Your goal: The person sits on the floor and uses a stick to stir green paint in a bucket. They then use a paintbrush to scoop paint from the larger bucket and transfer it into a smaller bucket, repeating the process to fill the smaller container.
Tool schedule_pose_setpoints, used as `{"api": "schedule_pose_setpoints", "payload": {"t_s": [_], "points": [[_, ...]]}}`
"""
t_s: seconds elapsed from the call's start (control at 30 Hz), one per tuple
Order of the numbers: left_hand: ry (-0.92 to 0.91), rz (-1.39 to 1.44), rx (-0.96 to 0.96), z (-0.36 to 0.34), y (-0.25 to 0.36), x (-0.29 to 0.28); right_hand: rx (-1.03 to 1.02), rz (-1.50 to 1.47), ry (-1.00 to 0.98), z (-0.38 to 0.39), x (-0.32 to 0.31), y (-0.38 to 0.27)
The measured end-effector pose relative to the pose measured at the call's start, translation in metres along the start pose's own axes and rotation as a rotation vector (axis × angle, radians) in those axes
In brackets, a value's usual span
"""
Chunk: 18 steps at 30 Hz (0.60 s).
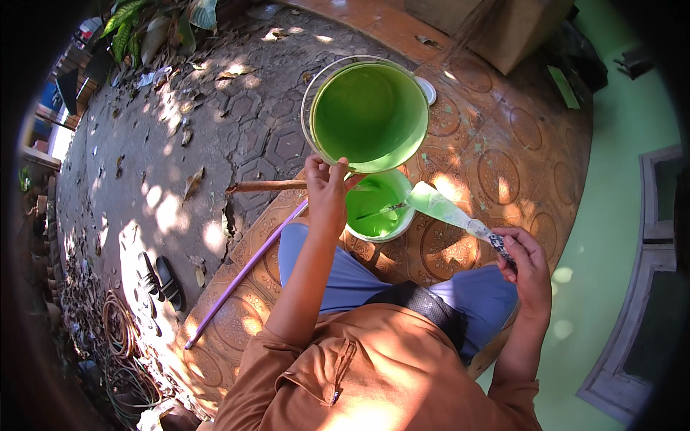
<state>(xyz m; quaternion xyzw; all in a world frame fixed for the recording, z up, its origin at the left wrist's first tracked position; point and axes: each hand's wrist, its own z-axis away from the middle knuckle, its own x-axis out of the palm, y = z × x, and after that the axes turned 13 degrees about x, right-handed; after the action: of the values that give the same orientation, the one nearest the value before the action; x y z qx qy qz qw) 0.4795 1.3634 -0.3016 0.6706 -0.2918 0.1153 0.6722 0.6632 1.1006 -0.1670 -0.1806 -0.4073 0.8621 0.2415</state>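
My left hand (327,185) grips the near rim of a tilted bucket (368,108), green with paint inside and with a wire handle. A smaller white-rimmed container (375,219) of green paint stands on the tiles beneath it, with a thin dark implement lying in it. In my right hand (523,267) is the dark, paint-spattered handle of a wide putty knife (438,205), whose green-smeared blade is beside the lower container's right rim. A wooden stick (262,187) lies horizontally behind my left hand, and a purple pole (244,280) runs diagonally to the left of my legs.
Patterned orange tiles (496,179) border grey paving (158,144) with dry leaves. Black sandals (167,280) and a coiled hose (118,323) lie left. A green wall (618,122) with a framed window is at right. Plants (126,32) and a white lid (425,90) are behind.
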Motion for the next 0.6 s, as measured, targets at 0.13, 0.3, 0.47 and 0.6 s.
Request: {"api": "schedule_pose_setpoints", "payload": {"t_s": [0.13, 0.3, 0.47, 0.6], "points": [[-0.02, 0.001, -0.01, 0.006, -0.006, 0.001, -0.146, -0.008, 0.066, 0.012, 0.015, -0.019], [-0.076, 0.017, -0.026, 0.016, -0.013, 0.001, -0.388, 0.345, 0.13, -0.028, 0.067, -0.035], [-0.099, -0.006, -0.05, 0.028, -0.006, 0.016, -0.859, 0.732, 0.45, -0.089, 0.107, -0.04], [-0.101, -0.021, -0.06, 0.033, -0.003, 0.017, -0.863, 0.894, 0.594, -0.113, 0.121, -0.048]]}}
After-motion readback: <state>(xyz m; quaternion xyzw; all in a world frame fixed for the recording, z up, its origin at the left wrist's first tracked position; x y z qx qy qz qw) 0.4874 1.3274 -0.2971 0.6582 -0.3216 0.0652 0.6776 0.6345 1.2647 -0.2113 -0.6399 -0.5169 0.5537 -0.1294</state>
